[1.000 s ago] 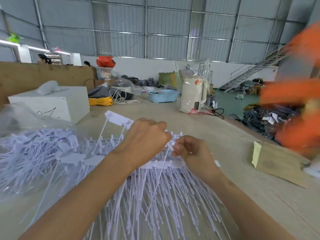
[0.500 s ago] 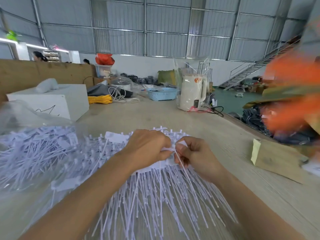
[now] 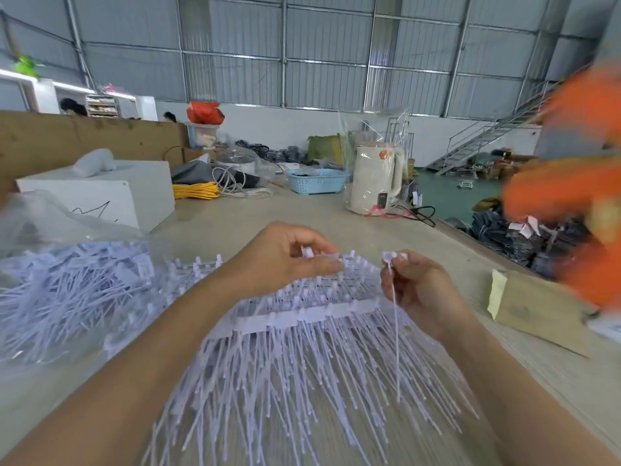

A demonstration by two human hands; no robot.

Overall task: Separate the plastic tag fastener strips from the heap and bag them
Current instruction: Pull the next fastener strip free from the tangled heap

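Note:
A heap of white plastic tag fastener strips point(image 3: 302, 348) lies fanned out on the table in front of me, heads joined in rows at the far side, thin tails pointing toward me. My left hand point(image 3: 285, 257) pinches the head end of the joined strips at the top of the heap. To its right, my right hand point(image 3: 420, 287) pinches the head of a single fastener point(image 3: 396, 331), whose thin tail hangs down apart from the row. A clear plastic bag point(image 3: 67, 290) holding many loose fasteners lies at the left.
A white box point(image 3: 134, 196) stands at the back left, with a yellow cable coil point(image 3: 196, 191), a blue basket point(image 3: 316, 181) and a wrapped white kettle point(image 3: 376, 179) further back. A brown cardboard piece point(image 3: 534, 307) lies right. A blurred orange shape point(image 3: 581, 183) moves at the far right edge.
My hands, close together over the heap before, have drawn apart. My right hand has pulled one fastener away to the right; the left stays on the row.

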